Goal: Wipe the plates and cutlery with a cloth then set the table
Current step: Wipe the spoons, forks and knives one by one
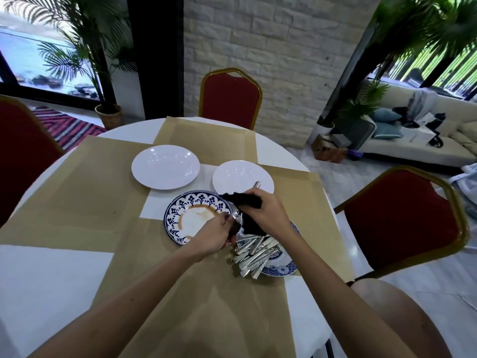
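Hands are both busy over the middle of the table (46, 280). The left hand (215, 237) has its fingers curled round one end of a silver piece of cutlery (237, 217); can't tell if it's a fork or a spoon. The right hand (269, 214) is clamped on a black cloth (244, 201) that's bunched round the same piece, and the far tip of the piece pokes out past the cloth, over the rim of the nearer white plate (242, 177). A second white plate (165, 166) sits just to its left, and both look spotless. Right under the left hand there's a blue patterned plate (196, 218) with a brown smear ringing its middle. The rest of the cutlery is a loose pile (255, 254) heaped on another blue patterned plate (280, 268), below the right hand, with the handles sticking out past the near rim. The table is round and white with tan paper sheets (90, 189) laid across it, and all four plates sit on or between those. Red chairs with gold frames stand around it: one at the far side (229, 99), one to the right (395, 228), one at the left edge (20, 156).
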### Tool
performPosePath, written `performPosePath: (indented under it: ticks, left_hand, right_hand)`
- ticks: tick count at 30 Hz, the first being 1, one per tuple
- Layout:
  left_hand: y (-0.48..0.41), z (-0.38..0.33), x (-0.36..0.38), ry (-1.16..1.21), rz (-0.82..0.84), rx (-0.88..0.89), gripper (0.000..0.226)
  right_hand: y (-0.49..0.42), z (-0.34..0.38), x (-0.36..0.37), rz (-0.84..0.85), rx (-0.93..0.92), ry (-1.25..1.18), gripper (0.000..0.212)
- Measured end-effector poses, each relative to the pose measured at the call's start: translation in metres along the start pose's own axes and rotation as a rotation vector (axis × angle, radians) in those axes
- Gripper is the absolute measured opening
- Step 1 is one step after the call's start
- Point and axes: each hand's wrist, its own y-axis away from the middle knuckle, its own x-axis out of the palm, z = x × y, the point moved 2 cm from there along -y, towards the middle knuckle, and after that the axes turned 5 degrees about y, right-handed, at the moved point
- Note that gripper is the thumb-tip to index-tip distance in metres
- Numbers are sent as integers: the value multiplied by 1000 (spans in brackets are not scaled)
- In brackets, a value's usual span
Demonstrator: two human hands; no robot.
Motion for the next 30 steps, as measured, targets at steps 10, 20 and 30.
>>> performPosePath:
  ticks: [10, 20, 30]
  left_hand:
    - [7, 6, 1, 36, 69, 1, 24]
    - [-9, 0, -4, 314, 100, -71, 37]
    - [-23, 0, 85, 828, -158, -260, 23]
  right_hand:
    - [-19, -37, -26, -127, 224, 7, 28]
    - [4, -49, -14, -281, 571, -753, 27]
    - [56, -75, 20, -529, 823, -914, 37]
